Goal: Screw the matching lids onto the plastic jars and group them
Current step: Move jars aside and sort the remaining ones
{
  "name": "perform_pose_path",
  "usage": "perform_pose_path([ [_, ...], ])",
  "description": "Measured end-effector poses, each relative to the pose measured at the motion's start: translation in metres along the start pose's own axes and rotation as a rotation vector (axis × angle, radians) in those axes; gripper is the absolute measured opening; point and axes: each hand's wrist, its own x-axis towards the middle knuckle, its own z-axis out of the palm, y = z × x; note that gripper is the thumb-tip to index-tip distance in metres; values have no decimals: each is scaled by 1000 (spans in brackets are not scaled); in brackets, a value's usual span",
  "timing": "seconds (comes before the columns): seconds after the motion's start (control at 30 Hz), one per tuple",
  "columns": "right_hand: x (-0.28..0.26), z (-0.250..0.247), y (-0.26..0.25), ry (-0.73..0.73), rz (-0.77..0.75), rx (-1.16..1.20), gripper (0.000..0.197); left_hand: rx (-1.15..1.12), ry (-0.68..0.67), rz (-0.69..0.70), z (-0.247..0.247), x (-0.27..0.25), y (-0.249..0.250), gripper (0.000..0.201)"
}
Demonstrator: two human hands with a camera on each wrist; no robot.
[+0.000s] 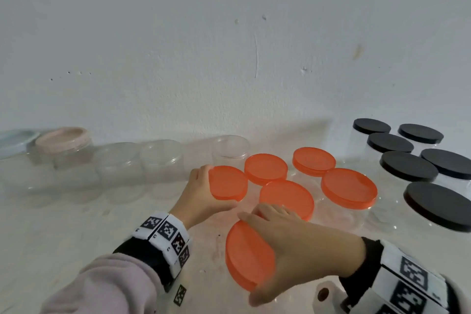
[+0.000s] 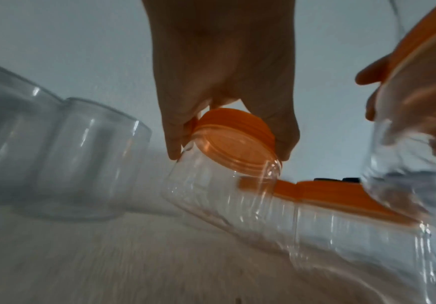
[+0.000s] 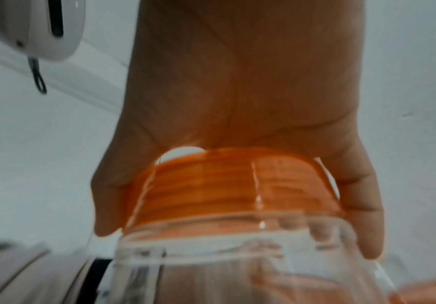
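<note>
Here each hand (image 1: 204,194) (image 1: 293,245) grips an orange-lidded jar (image 1: 228,182) (image 1: 248,253) by its rim

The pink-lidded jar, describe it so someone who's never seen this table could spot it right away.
Look along the white wall to the far left end of the table, where a row of clear lidless jars runs leftward from the orange-lidded jars. The pink-lidded jar stands at that row's left end, beside a pale blue lid at the frame's edge. It alone wears a pale pink lid.
</note>
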Motion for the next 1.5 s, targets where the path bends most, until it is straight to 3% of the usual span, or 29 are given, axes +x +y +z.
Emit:
perform_pose_path([
  [0.2,-32,-50,20,334,49,190,117,-20,102,133,-36,-1,23,97],
  [0.37,-21,-65,47,516,253,271,118,-92,206,199,-48,27,66,101],
  [0.67,-9,-40,65,607,342,395,126,-267,90,122,-4,75,99,104],
  [0.83,-13,-26,68,654,348,605,139,-221,-4,139,8,86,96,106],
  [0.93,-14,-19,70,703,330,714,144,-213,-130,147,0,88,85,120],
  [1.0,-14,-16,72,727,324,769,146,-153,-195,127,-10,91,71,119],
  [1.17,-10,-6,79,719,295,869,140,-44,-73,-46,-11,105,34,111],
  [1.27,-7,3,82,699,280,940,124,-81,-20,-136,0,111,19,112],
  [1.5,-1,22,93,558,298,1025,102,-211,58,-148,11,117,4,126],
])
